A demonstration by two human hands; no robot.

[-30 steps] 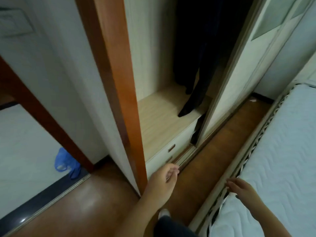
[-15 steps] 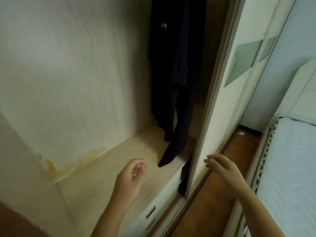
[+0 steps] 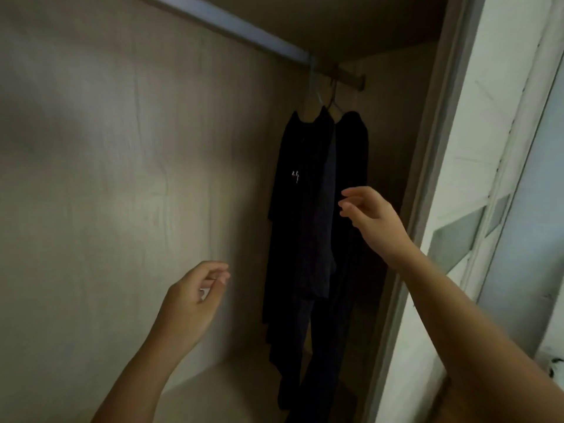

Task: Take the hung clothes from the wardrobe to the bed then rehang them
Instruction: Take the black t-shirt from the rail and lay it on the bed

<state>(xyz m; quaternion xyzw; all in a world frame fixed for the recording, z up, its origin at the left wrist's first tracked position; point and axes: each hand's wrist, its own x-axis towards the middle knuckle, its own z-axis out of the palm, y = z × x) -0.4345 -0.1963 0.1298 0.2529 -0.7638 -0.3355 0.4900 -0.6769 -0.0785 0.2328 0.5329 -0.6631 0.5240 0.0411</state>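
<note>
Wardrobe interior; right hand raised, empty, near dark clothes; left hand lower, loosely curled, empty.

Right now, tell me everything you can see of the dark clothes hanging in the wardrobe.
The dark clothes hang bunched at the right end of a metal rail, on thin hangers hooked over it. They look black or navy, soft fabric; the front piece bears a small pale mark. Trouser-like legs hang lowest, near the wooden base. The right hand reaches in front of them; contact cannot be told.
</note>
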